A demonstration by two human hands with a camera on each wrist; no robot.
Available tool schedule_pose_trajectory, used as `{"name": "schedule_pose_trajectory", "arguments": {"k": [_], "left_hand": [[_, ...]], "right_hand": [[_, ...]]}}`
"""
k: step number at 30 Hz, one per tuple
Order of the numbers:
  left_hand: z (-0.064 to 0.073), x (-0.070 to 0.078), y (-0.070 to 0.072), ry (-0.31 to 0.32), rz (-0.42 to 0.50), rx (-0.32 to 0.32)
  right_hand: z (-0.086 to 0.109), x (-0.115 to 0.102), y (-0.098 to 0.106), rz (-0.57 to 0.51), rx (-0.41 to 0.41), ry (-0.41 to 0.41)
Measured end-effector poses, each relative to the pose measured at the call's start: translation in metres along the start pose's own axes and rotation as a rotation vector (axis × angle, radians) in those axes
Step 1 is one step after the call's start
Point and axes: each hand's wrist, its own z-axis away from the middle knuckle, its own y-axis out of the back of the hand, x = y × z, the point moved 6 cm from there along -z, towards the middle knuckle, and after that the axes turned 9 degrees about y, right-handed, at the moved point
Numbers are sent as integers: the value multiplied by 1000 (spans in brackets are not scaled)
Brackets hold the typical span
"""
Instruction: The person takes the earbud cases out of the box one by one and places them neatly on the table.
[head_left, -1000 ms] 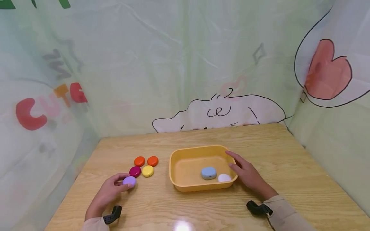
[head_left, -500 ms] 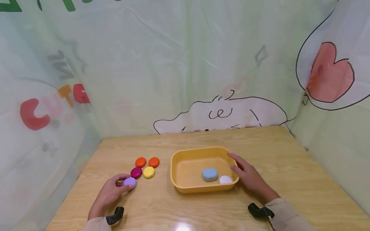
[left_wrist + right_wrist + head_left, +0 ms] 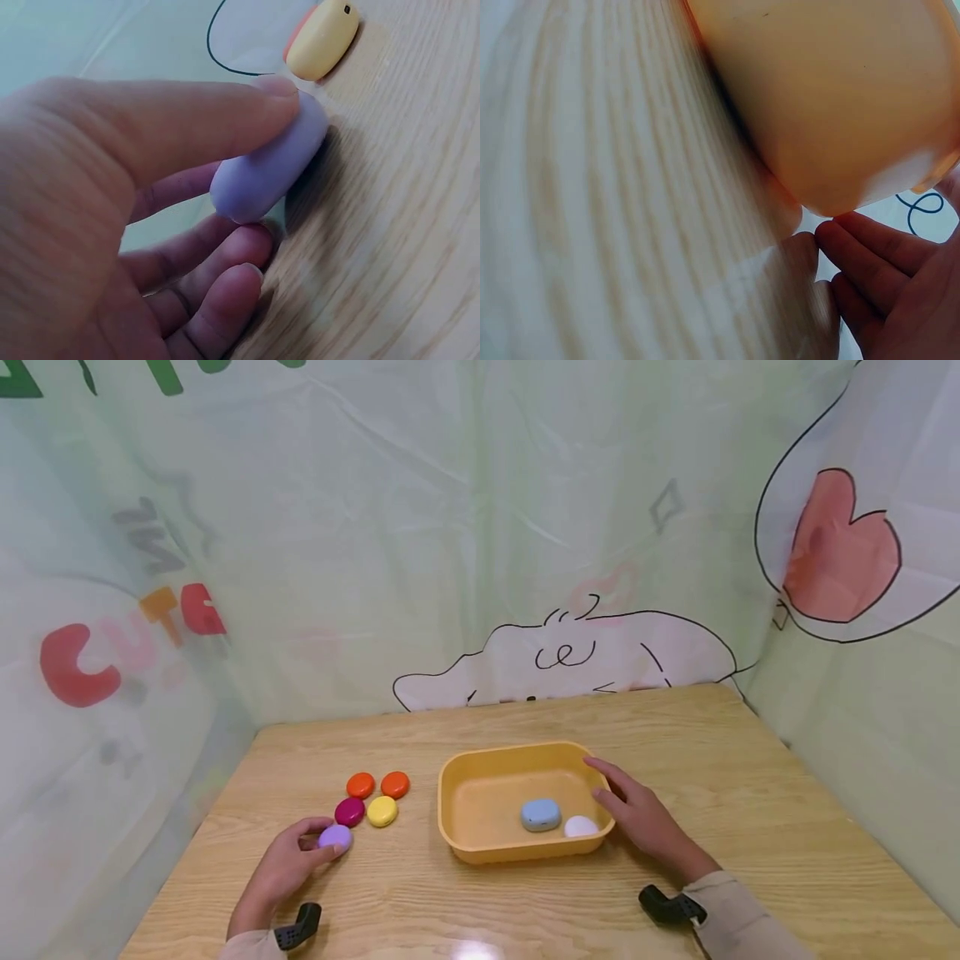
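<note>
My left hand (image 3: 283, 862) pinches a rounded, glossy purple case (image 3: 335, 839), pebble-shaped like an earbud case. The left wrist view shows the thumb on one face of this purple case (image 3: 277, 161) and fingers behind it, close over the wood. Just beyond it sit a magenta case (image 3: 349, 812), a yellow case (image 3: 382, 812) and two orange cases (image 3: 361, 785). My right hand (image 3: 647, 817) holds the right end of a yellow-orange tray (image 3: 457, 849), thumb over the rim. In the right wrist view, fingertips (image 3: 832, 229) touch the tray's outer wall. A blue case (image 3: 541, 815) and a white one (image 3: 581, 827) lie inside.
The wooden table (image 3: 420, 910) ends at a pale printed curtain (image 3: 360, 568) behind and at both sides. A black strap-on wrist device (image 3: 298, 927) is on the left wrist, another (image 3: 671, 906) on the right.
The view shifts slightly with the head. Both hands, the purple case and the tray keep nearly the same places.
</note>
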Motion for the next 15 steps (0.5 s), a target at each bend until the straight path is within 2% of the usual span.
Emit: {"name": "schedule_pose_trajectory", "arguments": {"k": [10, 15], "left_hand": [[0, -4, 4, -5, 3, -13], [2, -6, 11, 11, 46, -8]], "right_hand": [[-1, 1, 0, 5, 1, 20], [-1, 1, 0, 11, 0, 11]]}}
